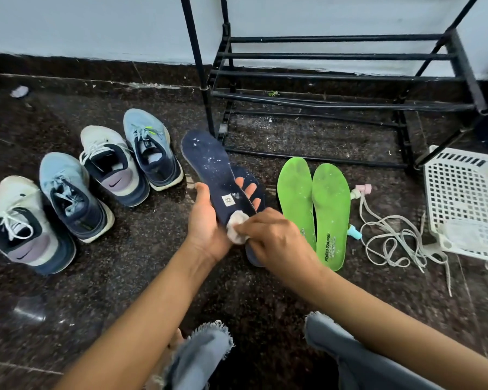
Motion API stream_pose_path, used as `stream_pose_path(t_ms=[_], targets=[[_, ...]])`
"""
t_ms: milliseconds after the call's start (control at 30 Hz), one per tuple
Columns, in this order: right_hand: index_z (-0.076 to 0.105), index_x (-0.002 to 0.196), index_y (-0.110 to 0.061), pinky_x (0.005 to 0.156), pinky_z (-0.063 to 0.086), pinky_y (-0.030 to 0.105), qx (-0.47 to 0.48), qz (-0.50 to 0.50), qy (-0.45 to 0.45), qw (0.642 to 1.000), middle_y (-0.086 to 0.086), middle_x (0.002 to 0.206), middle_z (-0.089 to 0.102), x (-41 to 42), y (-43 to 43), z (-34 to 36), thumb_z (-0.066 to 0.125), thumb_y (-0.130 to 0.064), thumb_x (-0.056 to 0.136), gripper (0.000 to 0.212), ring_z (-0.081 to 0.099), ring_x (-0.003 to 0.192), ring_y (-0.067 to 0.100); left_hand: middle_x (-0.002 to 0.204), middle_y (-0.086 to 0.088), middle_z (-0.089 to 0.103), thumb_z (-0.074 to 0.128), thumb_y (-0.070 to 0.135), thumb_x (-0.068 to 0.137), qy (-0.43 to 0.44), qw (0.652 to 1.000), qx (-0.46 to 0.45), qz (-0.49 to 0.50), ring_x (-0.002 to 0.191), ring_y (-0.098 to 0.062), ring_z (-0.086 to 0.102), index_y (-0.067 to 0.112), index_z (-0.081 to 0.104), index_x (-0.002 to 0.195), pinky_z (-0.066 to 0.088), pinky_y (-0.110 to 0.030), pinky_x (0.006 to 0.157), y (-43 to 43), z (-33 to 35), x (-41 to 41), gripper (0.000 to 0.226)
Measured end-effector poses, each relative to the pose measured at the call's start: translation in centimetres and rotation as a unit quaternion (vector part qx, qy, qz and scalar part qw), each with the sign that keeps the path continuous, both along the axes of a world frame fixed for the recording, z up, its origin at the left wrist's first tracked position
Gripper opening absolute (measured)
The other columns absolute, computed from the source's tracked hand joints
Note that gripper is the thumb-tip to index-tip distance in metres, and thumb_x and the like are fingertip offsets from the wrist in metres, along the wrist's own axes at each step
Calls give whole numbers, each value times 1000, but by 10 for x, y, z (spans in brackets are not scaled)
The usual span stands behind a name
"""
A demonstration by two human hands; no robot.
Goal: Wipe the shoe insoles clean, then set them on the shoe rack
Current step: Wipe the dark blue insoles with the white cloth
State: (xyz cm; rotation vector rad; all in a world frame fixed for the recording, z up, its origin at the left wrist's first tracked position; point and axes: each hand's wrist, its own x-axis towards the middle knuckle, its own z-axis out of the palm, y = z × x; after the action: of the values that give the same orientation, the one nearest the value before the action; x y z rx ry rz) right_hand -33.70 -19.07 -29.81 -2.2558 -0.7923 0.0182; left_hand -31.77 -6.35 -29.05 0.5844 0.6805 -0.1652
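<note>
Four sneakers [68, 192] stand in a row toward the dark floor's [124, 282] left edge; a white lattice basket [462, 192] lies at its right edge, loose laces [392, 240] just beside; a pale scrap [19, 91], perhaps paper, lies near the wall [96, 23].

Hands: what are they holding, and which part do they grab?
The left hand holds the navy insole around its heel half, thumb on one edge, fingers on the other. The right hand pinches a white pad against the heel end.

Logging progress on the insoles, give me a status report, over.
Left hand holds navy insole; right hand grips white pad on its heel end. Green insoles on floor, specks showing. Nothing blocks shoe rack.
</note>
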Motion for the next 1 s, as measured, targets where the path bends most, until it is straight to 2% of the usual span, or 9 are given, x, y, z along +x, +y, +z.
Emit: stream_pose_path(t_ms=[100,200,400,467,567,700,767,867,1000], targets=[[74,94,-9,73,48,35,20,-53,-1,998,6,85,70,6,0,-3,53,-3,76,29,61,76,27,119,-4,66,19,60,99,-11,1000,25,-2,112,-25,63,13,62,114,53,-41,85,-7,1,-2,66],[75,94,-8,77,50,31,66,-48,28,996,6,87,71,-5,3,3,59,2,72,29,65,81,23,110,-3,70,18,61,99,-22,1000,22,0,111,-23,63,9,63,111,50,-39,92,-4,1,-1,70],[75,92,-9,74,47,24,27,-36,29,999,4,85,70,-5,-8,2,57,1,72,29,63,79,18,103,-4,73,25,63,97,-20,1000,16,3,104,-22,69,7,59,125,50,-45,95,9,3,3,72],[76,90,-18,71,49,21,90,-116,98,984,-3,86,72,1,-13,11,61,-2,75,26,64,76,8,103,-6,74,23,65,96,-21,999,34,-13,95,-21,71,7,62,118,48,-48,97,8,5,4,73],[71,85,-28,56,46,14,192,-187,200,942,-11,77,70,12,-21,25,63,-6,77,24,60,63,0,120,-11,66,19,70,93,-19,996,61,-56,108,-23,65,9,60,124,47,-41,100,5,6,3,80],[73,89,-23,68,44,10,130,-168,65,975,-9,86,69,14,-11,28,69,-11,77,18,60,75,1,102,-4,70,21,72,92,-34,998,20,-57,91,-17,67,11,66,114,52,-33,89,-3,8,1,79],[75,91,-17,75,48,16,113,-108,32,987,-2,89,71,7,-2,19,70,-13,77,16,63,78,6,102,-1,70,20,70,93,-37,998,13,-57,87,-13,67,11,65,113,57,-29,78,-10,9,3,77],[75,92,-14,72,49,24,111,-74,2,991,1,85,70,1,3,13,67,-12,78,16,64,75,14,103,-1,69,17,69,94,-35,997,33,-64,87,-11,67,10,59,124,58,-27,72,-16,12,7,78],[75,90,-13,73,49,15,164,-128,4,978,0,84,72,6,0,22,70,-4,75,18,64,75,7,91,-4,72,19,70,94,-36,995,32,-86,85,-13,68,11,78,85,58,-26,75,-25,25,4,84]])
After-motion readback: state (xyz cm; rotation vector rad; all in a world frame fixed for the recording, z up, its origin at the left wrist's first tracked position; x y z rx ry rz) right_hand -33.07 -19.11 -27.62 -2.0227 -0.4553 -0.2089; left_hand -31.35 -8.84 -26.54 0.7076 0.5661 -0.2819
